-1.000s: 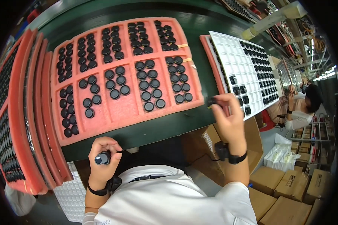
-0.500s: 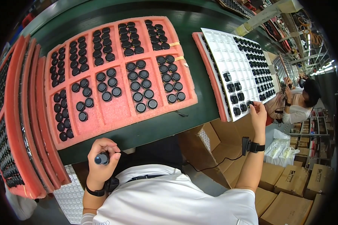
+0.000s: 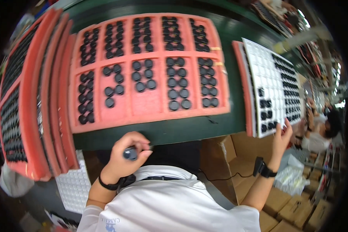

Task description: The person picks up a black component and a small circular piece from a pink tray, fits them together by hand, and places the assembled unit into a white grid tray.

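Black cap [image 3: 130, 154]: clamped in left hand [image 3: 124, 156] fingers, near the desk [image 3: 189, 129] edge; could drop.
Right hand [image 3: 281, 136]: fingers apart at white tray [image 3: 267, 83] corner; could nudge it off.

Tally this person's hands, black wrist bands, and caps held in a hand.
Hands: 2, the left hand and the right hand
Wrist bands: 2
Cap, held in the left hand: 1
Total: 5
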Available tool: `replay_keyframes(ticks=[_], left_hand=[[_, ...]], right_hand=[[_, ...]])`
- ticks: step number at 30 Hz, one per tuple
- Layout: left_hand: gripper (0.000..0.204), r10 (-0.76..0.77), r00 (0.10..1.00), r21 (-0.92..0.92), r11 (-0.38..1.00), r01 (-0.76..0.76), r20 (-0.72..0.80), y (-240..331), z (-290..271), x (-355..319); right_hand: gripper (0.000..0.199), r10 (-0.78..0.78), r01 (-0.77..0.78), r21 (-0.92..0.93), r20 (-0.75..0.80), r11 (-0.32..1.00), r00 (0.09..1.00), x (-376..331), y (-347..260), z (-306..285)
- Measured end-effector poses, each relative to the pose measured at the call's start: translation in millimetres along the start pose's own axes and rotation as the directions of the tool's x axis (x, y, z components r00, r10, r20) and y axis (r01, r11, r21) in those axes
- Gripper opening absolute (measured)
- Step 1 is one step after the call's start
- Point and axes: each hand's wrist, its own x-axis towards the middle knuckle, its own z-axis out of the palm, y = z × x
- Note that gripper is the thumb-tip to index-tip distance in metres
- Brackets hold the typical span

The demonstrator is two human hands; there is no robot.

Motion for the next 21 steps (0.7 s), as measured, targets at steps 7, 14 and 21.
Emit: replay_keyframes(ticks=[7, 14, 21], left_hand=[[0.017, 0.122, 0.992, 0.069, 0.990, -0.124, 0.022, -7.1, -0.1, -1.3], [0.020, 0.197, 0.979, 0.314, 0.934, -0.170, -0.057, -4.0, -18.2, -16.0], [0.018, 0.144, 0.981, 0.299, 0.949, -0.099, -0.132, -10.0, -42.2, -35.4]], right_hand=[[0.046, -0.569, 0.379, 0.486, 0.337, 0.788, 0.751, -97.3, -204.1, 72.6], [0.035, -0.893, 0.350, 0.823, 0.386, 0.447, 0.233, -156.2, -295.5, 126.5], [0.026, -0.777, -0.244, 0.761, 0.628, 0.602, 0.045, -170.5, -310.4, 163.7]])
